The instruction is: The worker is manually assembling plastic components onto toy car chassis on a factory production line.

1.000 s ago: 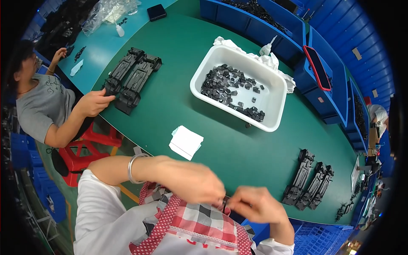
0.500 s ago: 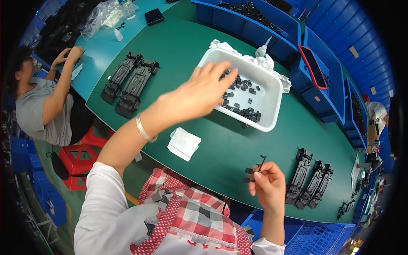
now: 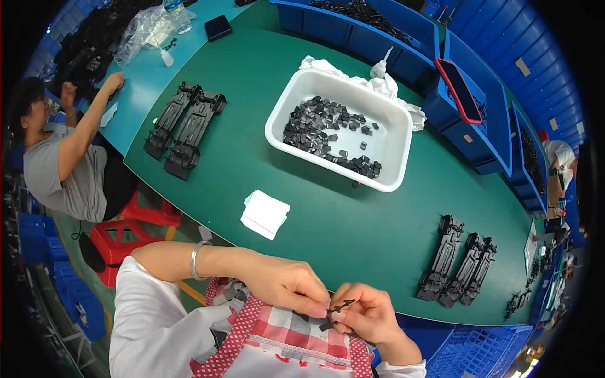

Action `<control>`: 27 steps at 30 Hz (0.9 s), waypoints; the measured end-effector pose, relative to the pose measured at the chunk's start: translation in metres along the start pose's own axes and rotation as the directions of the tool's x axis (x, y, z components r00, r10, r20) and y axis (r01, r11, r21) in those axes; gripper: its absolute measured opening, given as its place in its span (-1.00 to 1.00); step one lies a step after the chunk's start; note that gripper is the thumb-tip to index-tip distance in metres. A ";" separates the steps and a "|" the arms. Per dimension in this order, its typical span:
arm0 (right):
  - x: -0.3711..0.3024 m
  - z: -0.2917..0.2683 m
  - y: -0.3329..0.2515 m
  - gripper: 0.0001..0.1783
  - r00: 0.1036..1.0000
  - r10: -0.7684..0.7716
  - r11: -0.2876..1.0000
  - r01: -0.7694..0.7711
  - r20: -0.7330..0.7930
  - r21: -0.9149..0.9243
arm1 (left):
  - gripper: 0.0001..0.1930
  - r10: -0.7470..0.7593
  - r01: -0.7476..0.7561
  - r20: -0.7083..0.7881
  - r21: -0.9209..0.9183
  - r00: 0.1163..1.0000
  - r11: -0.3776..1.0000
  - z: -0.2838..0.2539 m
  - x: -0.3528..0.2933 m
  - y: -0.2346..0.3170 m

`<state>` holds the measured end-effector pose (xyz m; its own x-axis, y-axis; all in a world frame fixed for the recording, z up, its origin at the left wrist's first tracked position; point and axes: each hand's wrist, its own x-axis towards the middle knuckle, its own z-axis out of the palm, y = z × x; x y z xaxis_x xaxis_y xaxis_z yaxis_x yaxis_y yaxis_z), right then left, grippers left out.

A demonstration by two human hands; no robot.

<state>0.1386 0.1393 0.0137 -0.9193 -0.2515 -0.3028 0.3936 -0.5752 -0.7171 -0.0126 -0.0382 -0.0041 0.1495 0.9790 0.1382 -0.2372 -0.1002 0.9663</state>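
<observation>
Low in front of my apron, both hands meet. My right hand [image 3: 364, 313] pinches a thin black plastic part [image 3: 342, 307] with small arms and flat tabs. My left hand [image 3: 291, 286], with a bracelet at the wrist, is closed against the near end of that part; what its fingertips hold is hidden. Beyond them stands a white plastic tub [image 3: 398, 165], with many small black square pieces [image 3: 312, 129] heaped mostly toward its left side.
Black toy-car chassis [image 3: 192, 133] lie at the left, and more chassis [image 3: 443, 259] at the right. White paper slips [image 3: 266, 214] lie between. Blue bins [image 3: 359, 28] line the back; a red-cased phone [image 3: 459, 91] rests on one. A person [image 3: 69, 151] sits at the left.
My left hand has come out of the tub, down toward me, to meet the right hand. The right hand has moved left and nearer with the black part still in it.
</observation>
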 end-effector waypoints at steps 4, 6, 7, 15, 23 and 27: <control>-0.024 -0.023 -0.026 -0.80 0.884 -0.348 0.919 0.388 -0.312 0.072 | -0.65 0.050 -0.040 0.026 -0.288 0.998 0.957 -0.025 -0.039 0.016; -0.018 -0.015 -0.018 -0.81 0.888 -0.360 0.933 0.337 -0.286 -0.128 | -0.71 -0.096 0.092 -0.045 -0.071 0.994 0.993 -0.033 -0.042 0.016; -0.013 -0.013 -0.010 -0.82 0.914 -0.330 0.935 0.282 -0.234 -0.217 | -0.71 -0.093 0.090 -0.049 -0.058 0.995 0.994 -0.028 -0.030 0.016; 0.013 -0.007 0.008 -0.87 0.880 -0.441 0.817 0.315 -0.173 -0.482 | -0.78 -0.060 0.097 -0.127 0.307 0.990 0.947 0.000 0.013 0.004; 0.012 -0.005 0.007 -0.84 0.804 -0.568 0.738 0.405 -0.175 -0.540 | -0.69 -0.205 0.247 -0.252 0.150 0.946 0.957 0.007 0.025 0.004; 0.031 -0.011 -0.039 -0.87 0.713 -0.606 0.789 0.485 -0.352 -0.376 | -0.77 0.172 -0.070 -0.268 0.352 0.948 0.933 0.000 0.029 0.013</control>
<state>0.0945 0.1622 0.0254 -0.8965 0.4430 -0.0022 -0.1376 -0.2832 -0.9491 -0.0117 -0.0110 0.0121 -0.1568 0.9582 0.2392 0.1065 -0.2244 0.9687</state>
